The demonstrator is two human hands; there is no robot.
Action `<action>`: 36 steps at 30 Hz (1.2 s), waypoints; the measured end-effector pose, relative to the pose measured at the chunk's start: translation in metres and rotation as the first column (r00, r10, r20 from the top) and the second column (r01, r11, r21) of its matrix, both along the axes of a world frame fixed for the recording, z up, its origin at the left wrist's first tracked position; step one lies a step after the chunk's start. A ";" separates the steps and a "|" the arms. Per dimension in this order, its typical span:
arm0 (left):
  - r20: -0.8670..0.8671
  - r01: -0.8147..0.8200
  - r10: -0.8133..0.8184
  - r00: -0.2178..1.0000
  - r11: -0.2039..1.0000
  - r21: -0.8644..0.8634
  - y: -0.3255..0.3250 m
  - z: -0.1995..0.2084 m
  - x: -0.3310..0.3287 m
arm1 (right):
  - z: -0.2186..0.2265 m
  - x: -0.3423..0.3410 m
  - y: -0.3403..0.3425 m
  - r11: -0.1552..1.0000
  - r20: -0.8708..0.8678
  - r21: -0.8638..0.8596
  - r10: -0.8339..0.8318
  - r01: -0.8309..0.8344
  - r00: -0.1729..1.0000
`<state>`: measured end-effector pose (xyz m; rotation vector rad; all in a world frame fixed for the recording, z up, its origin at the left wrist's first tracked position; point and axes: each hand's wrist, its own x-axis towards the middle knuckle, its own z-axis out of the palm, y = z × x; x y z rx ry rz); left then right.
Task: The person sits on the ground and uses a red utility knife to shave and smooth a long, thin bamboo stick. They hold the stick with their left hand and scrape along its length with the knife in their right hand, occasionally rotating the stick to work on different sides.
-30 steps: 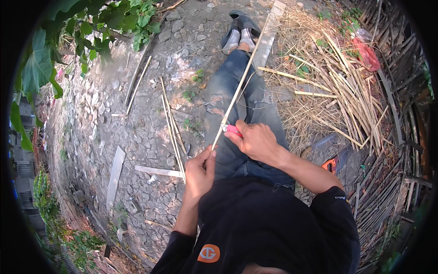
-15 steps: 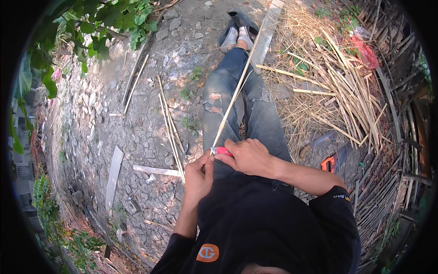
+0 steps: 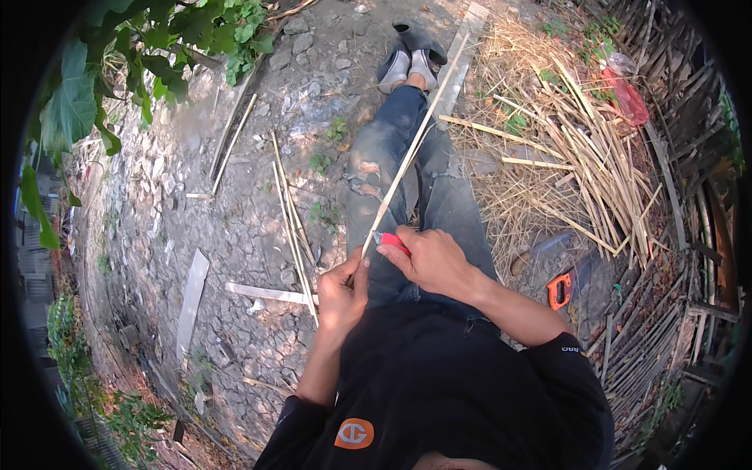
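Observation:
A long, thin bamboo strip (image 3: 413, 149) slants over my outstretched legs, its far end up by a flat board. Its near end is pinched between the thumb and fingers of my left hand (image 3: 343, 283). In my right hand (image 3: 435, 260) is a red-handled utility knife (image 3: 394, 244), closed in my fist. The knife's metal tip meets the strip just beyond my left fingertips. Much of the knife's handle is hidden by my right fingers.
A heap of split bamboo strips (image 3: 603, 164) lies on straw at the right. Nearer sits a saw with an orange handle (image 3: 559, 291). Several strips (image 3: 290, 211) and a flat metal-grey piece (image 3: 193, 301) lie on cracked ground at left. A grey board (image 3: 460, 74) is beyond my feet.
My right hand and the knife have moved slightly up and right along the strip, away from my left fingers. The strip's far end has shifted a little to the right.

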<state>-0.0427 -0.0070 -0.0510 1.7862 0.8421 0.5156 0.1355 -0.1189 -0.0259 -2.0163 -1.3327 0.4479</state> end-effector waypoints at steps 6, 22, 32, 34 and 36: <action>0.001 0.032 -0.033 0.999 0.979 0.204 0.003 0.005 0.004 | -0.007 0.026 0.019 0.996 0.163 -0.031 -0.080 0.087 0.983; -0.180 -0.036 0.055 0.982 0.994 0.107 0.005 0.000 -0.039 | -0.002 0.167 -0.008 0.805 0.001 0.088 -0.589 0.586 0.808; -0.060 -0.007 0.009 0.998 1.000 0.024 0.003 0.015 0.002 | 0.016 0.051 0.021 0.946 -0.456 0.178 -0.166 0.272 0.874; -0.067 -0.005 0.015 0.998 0.989 0.149 0.002 0.012 0.002 | 0.016 0.039 0.023 0.938 -0.359 0.235 -0.159 0.255 0.919; -0.052 0.002 0.014 0.999 0.953 0.304 -0.001 0.020 0.009 | 0.004 0.032 0.028 0.883 -0.147 0.405 -0.195 0.238 0.970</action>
